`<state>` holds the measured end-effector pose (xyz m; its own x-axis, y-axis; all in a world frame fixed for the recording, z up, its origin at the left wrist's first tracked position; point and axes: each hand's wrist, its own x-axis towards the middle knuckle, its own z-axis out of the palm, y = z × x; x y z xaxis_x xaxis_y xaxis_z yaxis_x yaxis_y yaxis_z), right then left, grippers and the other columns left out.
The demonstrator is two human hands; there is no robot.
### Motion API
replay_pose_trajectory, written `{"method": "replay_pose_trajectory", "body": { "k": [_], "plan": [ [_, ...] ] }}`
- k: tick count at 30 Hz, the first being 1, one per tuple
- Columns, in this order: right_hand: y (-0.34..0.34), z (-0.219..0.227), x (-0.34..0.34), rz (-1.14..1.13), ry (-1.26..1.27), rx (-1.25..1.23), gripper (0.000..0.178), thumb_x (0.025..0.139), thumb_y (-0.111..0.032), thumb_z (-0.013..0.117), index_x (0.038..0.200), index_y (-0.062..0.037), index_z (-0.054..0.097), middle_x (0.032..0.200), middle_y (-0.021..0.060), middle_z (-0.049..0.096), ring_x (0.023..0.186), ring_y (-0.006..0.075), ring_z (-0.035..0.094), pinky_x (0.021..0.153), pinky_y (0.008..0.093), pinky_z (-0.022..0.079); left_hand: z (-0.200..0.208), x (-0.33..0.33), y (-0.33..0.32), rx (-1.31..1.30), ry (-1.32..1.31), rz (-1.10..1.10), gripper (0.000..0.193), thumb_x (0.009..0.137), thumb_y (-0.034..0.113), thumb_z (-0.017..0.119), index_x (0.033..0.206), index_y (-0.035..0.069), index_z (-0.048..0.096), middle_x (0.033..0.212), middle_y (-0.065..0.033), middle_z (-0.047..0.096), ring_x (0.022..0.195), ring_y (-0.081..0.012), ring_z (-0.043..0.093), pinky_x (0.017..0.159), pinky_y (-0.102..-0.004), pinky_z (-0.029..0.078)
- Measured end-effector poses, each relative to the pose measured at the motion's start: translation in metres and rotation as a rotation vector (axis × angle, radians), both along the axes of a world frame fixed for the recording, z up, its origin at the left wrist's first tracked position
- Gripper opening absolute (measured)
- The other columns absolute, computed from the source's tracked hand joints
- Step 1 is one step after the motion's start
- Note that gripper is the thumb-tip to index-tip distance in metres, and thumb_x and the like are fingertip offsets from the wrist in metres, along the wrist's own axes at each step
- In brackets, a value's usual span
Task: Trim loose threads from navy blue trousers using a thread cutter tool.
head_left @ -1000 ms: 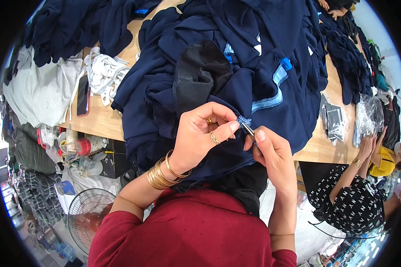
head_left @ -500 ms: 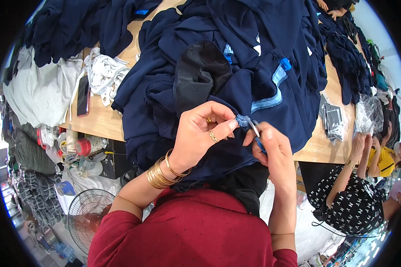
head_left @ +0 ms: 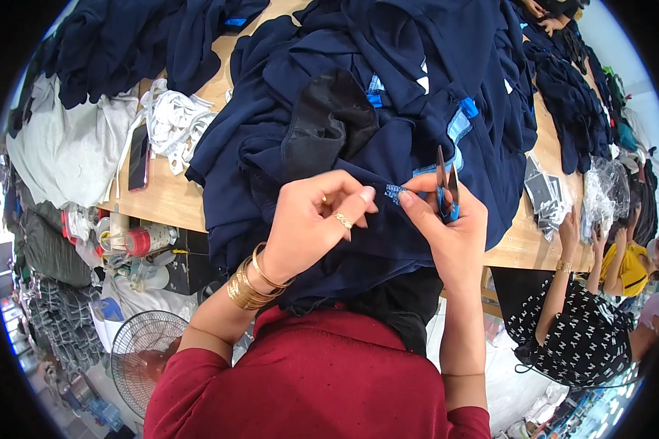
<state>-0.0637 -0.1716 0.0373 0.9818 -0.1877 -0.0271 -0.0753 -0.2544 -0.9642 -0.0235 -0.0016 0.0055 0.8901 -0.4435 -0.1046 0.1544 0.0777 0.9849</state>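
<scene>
A large navy garment (head_left: 271,212) lies heaped on the table before me, with a black lining piece (head_left: 333,121) and a light-blue trimmed edge (head_left: 460,128) showing. My right hand (head_left: 450,219) holds small blue-handled scissors (head_left: 447,186), their blades parted and pointing away from me. Its thumb and a finger also pinch a short blue-and-white stitched edge (head_left: 395,193) of the cloth. Just left of that edge, my left hand (head_left: 318,208) has thumb and fingers pressed together; whatever they hold, if anything, is too small to make out.
Left on the wooden table (head_left: 179,194) are a phone (head_left: 139,157), white cloth strips (head_left: 172,121) and grey fabric (head_left: 73,143). A fan (head_left: 146,355) stands below left. Rightward lie clear plastic packets (head_left: 549,194); a co-worker's arm (head_left: 560,285) reaches there.
My left hand has drawn slightly left, away from the stitched edge. My right hand has taken that edge between thumb and finger, and the scissors have swung up to point away from me.
</scene>
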Motion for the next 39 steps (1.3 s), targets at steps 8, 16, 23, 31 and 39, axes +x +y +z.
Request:
{"method": "replay_pose_trajectory", "body": {
  "k": [8,16,23,31,39],
  "plan": [
    [0.005,-0.003,0.000,0.024,-0.001,-0.015,0.007,0.079,-0.004,0.066,0.084,-0.0017,0.062,0.057,-0.0073,0.041,0.053,0.0001,0.032,0.048,0.0180,0.024,-0.007,0.000,-0.006,-0.195,0.243,-0.071,0.020,0.085,0.018,0.063,0.090,-0.001,0.062,0.074,-0.0081,0.064,0.055,-0.0087,0.058,0.048,-0.0184,0.044],
    [0.001,0.000,0.000,0.029,0.090,0.021,0.011,0.084,-0.011,0.062,0.085,-0.0006,0.058,0.066,-0.0037,0.049,0.062,0.0025,0.040,0.056,0.0182,0.034,-0.008,0.004,-0.002,-0.021,-0.160,0.066,0.009,0.084,0.009,0.064,0.083,0.000,0.064,0.073,0.0008,0.057,0.057,-0.0006,0.047,0.052,-0.0155,0.036],
    [-0.002,-0.003,0.002,0.096,0.089,-0.002,0.011,0.086,-0.011,0.060,0.088,-0.0003,0.057,0.067,-0.0006,0.051,0.064,0.0050,0.043,0.057,0.0209,0.036,0.004,0.023,0.004,0.168,-0.368,-0.181,0.013,0.083,0.010,0.064,0.092,0.001,0.062,0.089,-0.0011,0.057,0.057,-0.0002,0.043,0.052,-0.0155,0.034],
    [-0.008,0.006,0.008,0.215,0.058,-0.313,0.012,0.084,-0.009,0.061,0.091,-0.0019,0.055,0.064,0.0013,0.051,0.058,0.0058,0.043,0.052,0.0233,0.036,0.012,0.036,0.010,0.100,-0.107,-0.336,0.012,0.080,0.007,0.067,0.088,-0.001,0.062,0.073,0.0015,0.057,0.059,-0.0007,0.048,0.052,-0.0152,0.037],
    [0.005,0.008,-0.001,0.032,0.053,-0.156,0.020,0.076,-0.009,0.071,0.092,-0.0035,0.061,0.060,-0.0063,0.045,0.053,0.0001,0.032,0.048,0.0163,0.027,0.009,0.034,0.011,-0.007,0.038,-0.307,0.015,0.080,0.006,0.066,0.091,-0.002,0.061,0.073,-0.0007,0.057,0.060,-0.0034,0.051,0.055,-0.0168,0.042]
  ]
}}
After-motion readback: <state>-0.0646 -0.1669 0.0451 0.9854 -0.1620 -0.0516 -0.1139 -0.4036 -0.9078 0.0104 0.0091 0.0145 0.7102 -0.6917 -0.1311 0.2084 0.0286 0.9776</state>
